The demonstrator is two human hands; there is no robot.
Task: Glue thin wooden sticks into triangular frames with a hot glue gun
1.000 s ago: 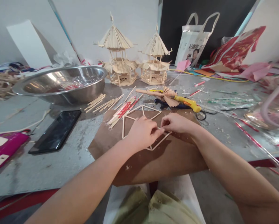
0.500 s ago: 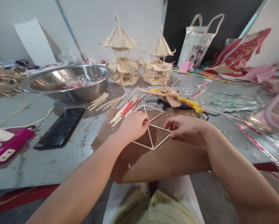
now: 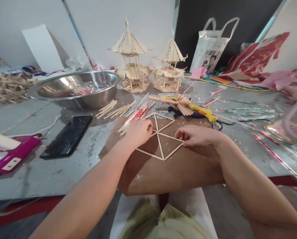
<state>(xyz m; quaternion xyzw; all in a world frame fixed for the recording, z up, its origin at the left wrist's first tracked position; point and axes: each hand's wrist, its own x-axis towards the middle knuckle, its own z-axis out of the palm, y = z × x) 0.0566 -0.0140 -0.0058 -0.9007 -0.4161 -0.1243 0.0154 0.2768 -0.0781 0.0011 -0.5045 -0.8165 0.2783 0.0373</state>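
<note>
A hexagon-like frame of thin wooden sticks [image 3: 160, 146], with spokes meeting near its middle, lies on a brown board [image 3: 173, 176] in front of me. Over the frame's left part is my left hand [image 3: 140, 131], fingers curled together; it covers that side, and whatever is in the fingers is hidden. My right hand [image 3: 199, 136] has its thumb and bent fingers closed at the frame's right corner. Just behind my left hand lie loose sticks with red-and-white wrappers [image 3: 136, 116].
Two stick pagodas [image 3: 133, 74] stand at the back. Left of them are a steel basin [image 3: 98, 96], more bare sticks [image 3: 118, 109], a black phone [image 3: 67, 136] and a magenta power strip [image 3: 16, 154]. A yellow-handled glue gun [image 3: 204, 112] lies beyond my right hand.
My left hand has moved left, away from the frame's centre, so the joint of the spokes now shows. The right hand stays at the right corner.
</note>
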